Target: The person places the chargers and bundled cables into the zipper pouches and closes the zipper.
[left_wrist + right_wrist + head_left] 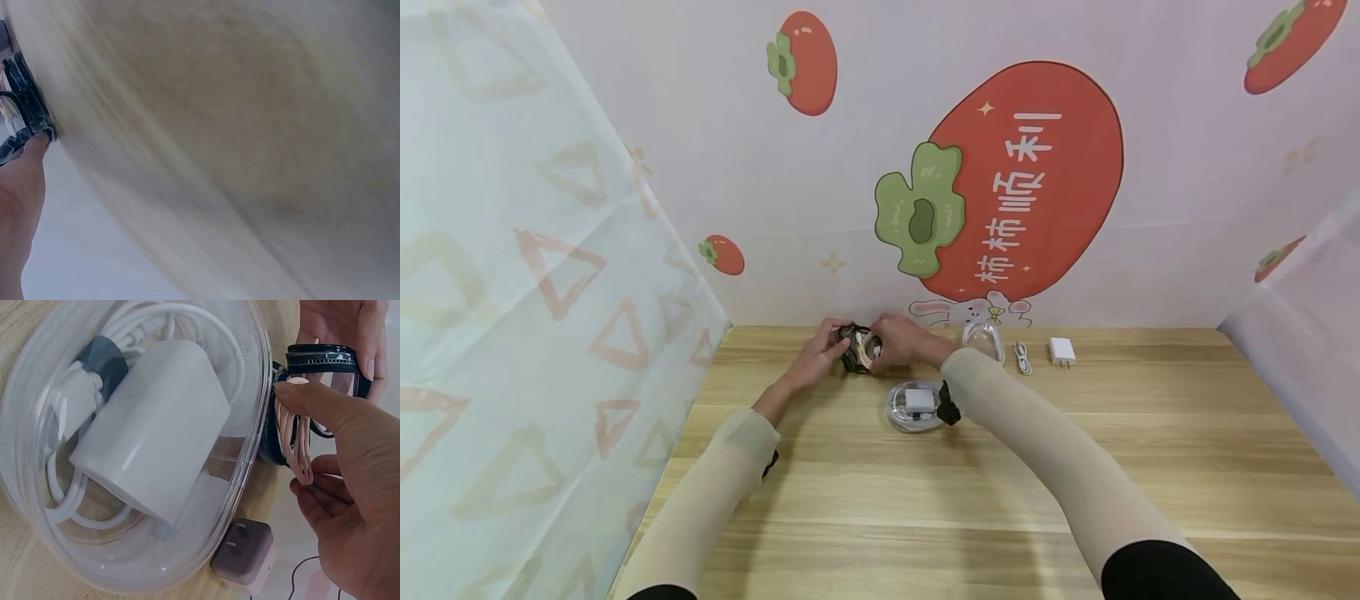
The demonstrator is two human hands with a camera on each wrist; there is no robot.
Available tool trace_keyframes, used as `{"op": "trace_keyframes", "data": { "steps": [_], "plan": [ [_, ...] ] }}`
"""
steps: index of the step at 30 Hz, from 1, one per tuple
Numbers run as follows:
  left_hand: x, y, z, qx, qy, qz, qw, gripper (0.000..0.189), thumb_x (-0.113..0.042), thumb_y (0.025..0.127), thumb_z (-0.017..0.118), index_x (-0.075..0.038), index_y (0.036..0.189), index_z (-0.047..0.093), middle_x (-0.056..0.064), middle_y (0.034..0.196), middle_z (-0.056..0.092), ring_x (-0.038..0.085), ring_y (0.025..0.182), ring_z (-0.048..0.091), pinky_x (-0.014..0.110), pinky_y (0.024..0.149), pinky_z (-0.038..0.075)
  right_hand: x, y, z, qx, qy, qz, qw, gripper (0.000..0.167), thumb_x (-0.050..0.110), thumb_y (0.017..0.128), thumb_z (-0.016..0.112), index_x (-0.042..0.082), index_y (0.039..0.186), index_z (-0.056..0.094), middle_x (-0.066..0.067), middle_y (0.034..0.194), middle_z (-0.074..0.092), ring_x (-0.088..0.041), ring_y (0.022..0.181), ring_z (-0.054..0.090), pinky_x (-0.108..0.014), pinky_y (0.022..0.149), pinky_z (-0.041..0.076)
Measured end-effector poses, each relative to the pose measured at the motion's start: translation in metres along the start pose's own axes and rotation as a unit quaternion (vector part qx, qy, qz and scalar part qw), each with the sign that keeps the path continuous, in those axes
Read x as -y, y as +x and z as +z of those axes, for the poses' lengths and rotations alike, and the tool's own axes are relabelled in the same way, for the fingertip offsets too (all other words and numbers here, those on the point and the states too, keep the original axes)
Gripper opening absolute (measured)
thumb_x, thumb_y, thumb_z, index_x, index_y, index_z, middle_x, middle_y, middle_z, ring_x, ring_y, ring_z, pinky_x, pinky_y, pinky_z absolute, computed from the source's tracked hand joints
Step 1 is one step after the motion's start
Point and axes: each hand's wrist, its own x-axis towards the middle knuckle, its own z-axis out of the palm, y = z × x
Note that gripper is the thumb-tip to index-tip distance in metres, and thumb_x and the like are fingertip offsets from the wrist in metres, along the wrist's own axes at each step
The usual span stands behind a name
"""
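The wooden table (1075, 467) bears the whole spread, and along its far side, near the wall, both hands work close together. The left hand (811, 358) grips a black-edged clear case (850, 354) by its side; the right hand (906, 342) pinches a coiled peach cable (301, 447) at the case, though how much of the coil lies inside I cannot tell. Nearer the person sits an uncovered-looking clear container (106, 565), holding a white cable (181, 308) and a white charger (156, 431); the right forearm passes so close that a low sweep could nudge it and shift its contents. The case looks soft, so too tight a grip might fold its mouth and block the coil, while too loose a one could let it twist. A pinkish adapter (244, 553) stands just beside the container with its prongs bare; a trailing loop might snag on them. As for the peach cable, its loops seem held by the pinch alone, so slackening early could let them spring wide, and the zipper teeth (322, 360) could catch a strand if it hangs over the edge.
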Motion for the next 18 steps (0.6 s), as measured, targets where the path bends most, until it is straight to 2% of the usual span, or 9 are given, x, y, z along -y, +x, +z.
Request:
{"op": "trace_keyframes", "data": {
  "steps": [3, 6, 10, 18],
  "plan": [
    [-0.0018, 0.0010, 0.0021, 0.009, -0.007, 0.001, 0.9999, 0.044, -0.013, 0.112, 0.050, -0.001, 0.153, 0.040, 0.031, 0.149, 0.056, 0.044, 0.139, 0.055, 0.052, 0.110, 0.047, 0.0003, -0.0013, 0.0000, -0.003, 0.006, 0.003, 1.0000, 0.066, 0.033, 0.081, 0.092, -0.004, 0.130, 0.069, -0.018, 0.126, 0.069, -0.029, 0.112, 0.065, -0.040, 0.100, 0.055],
    [-0.0012, 0.0017, 0.0041, 0.011, -0.003, 0.000, 0.9999, 0.046, -0.015, 0.113, 0.050, -0.002, 0.155, 0.039, 0.031, 0.144, 0.059, 0.042, 0.133, 0.059, 0.045, 0.104, 0.048, 0.0003, -0.0026, 0.0006, -0.005, 0.007, 0.004, 1.0000, 0.070, 0.034, 0.081, 0.093, -0.005, 0.134, 0.068, -0.019, 0.132, 0.067, -0.031, 0.118, 0.065, -0.041, 0.105, 0.054],
    [-0.0004, 0.0030, 0.0063, 0.012, 0.000, -0.005, 0.9999, 0.044, -0.016, 0.113, 0.051, -0.004, 0.154, 0.040, 0.029, 0.139, 0.063, 0.039, 0.126, 0.061, 0.040, 0.099, 0.047, -0.0012, -0.0042, 0.0015, -0.006, 0.014, 0.003, 0.9999, 0.073, 0.035, 0.081, 0.093, -0.004, 0.137, 0.066, -0.019, 0.134, 0.063, -0.031, 0.118, 0.064, -0.041, 0.104, 0.054],
    [-0.0016, 0.0052, 0.0083, 0.017, -0.020, -0.006, 0.9996, 0.043, -0.014, 0.113, 0.049, -0.003, 0.152, 0.037, 0.029, 0.148, 0.057, 0.041, 0.139, 0.055, 0.050, 0.112, 0.045, -0.0043, -0.0054, 0.0022, -0.022, 0.012, -0.012, 0.9996, 0.069, 0.035, 0.081, 0.093, -0.004, 0.132, 0.069, -0.018, 0.130, 0.066, -0.029, 0.114, 0.064, -0.041, 0.102, 0.054]
  ]
}}
